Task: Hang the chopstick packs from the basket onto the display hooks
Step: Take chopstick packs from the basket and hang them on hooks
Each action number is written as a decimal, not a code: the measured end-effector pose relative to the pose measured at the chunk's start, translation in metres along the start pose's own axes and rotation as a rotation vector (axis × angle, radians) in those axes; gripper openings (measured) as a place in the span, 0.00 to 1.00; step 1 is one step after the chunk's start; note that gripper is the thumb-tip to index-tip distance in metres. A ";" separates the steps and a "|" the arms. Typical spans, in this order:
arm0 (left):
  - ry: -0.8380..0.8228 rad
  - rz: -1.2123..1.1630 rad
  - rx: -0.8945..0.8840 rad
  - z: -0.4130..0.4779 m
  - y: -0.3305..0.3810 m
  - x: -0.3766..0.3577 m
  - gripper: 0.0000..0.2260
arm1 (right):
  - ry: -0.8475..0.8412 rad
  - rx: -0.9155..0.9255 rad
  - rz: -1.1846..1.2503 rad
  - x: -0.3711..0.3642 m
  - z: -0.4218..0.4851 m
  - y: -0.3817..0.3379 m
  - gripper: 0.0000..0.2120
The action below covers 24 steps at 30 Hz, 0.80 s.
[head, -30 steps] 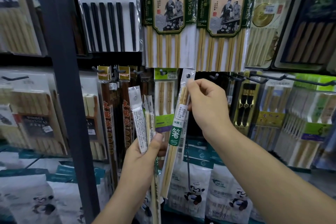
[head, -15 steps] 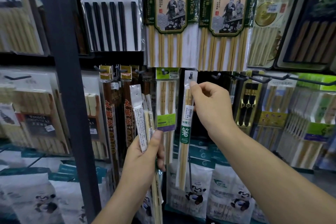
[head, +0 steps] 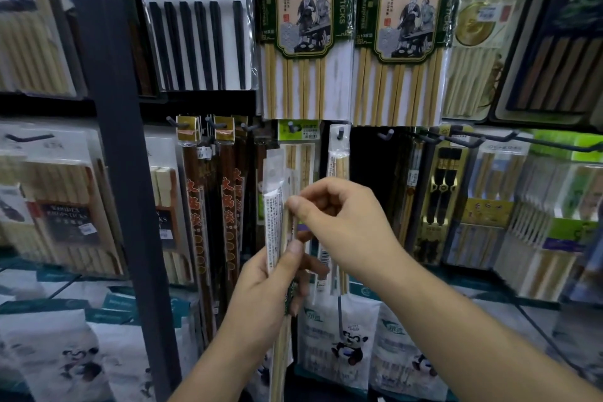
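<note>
Head view: left hand (head: pixel 267 287) and right hand (head: pixel 346 225) pinch chopstick packs (head: pixel 273 219)

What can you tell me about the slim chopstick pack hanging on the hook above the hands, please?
The slim chopstick pack is a clear plastic sleeve holding pale wooden sticks, with a white printed label. Its top hole sits on a dark hook; it hangs upright, and the right hand hides its middle.
</note>
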State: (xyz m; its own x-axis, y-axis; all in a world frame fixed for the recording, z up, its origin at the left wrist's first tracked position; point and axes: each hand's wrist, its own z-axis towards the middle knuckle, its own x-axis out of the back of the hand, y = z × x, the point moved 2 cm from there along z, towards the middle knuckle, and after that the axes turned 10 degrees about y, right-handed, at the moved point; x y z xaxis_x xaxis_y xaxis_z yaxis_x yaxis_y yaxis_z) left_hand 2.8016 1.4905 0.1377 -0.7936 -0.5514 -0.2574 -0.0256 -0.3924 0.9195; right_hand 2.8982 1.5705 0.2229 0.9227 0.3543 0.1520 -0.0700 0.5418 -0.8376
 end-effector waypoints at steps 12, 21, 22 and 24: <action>0.162 -0.052 0.062 0.007 -0.002 0.010 0.14 | 0.317 -0.073 0.137 0.027 0.031 -0.010 0.08; 0.090 -0.094 0.070 0.007 -0.002 0.010 0.15 | 0.384 -0.070 0.125 0.029 0.043 -0.013 0.13; 0.083 -0.104 0.071 0.007 -0.002 0.010 0.17 | 0.385 -0.067 0.118 0.028 0.043 -0.011 0.14; 0.056 -0.103 0.065 0.007 -0.003 0.010 0.17 | 0.402 -0.055 0.087 0.027 0.045 -0.008 0.15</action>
State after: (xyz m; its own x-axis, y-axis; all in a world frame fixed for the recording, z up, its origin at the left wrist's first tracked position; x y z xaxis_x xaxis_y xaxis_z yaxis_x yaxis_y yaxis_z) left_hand 2.7891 1.4911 0.1348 -0.7495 -0.5514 -0.3662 -0.1461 -0.4017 0.9040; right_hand 2.9068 1.6101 0.2575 0.9896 0.0656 -0.1284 -0.1441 0.4775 -0.8668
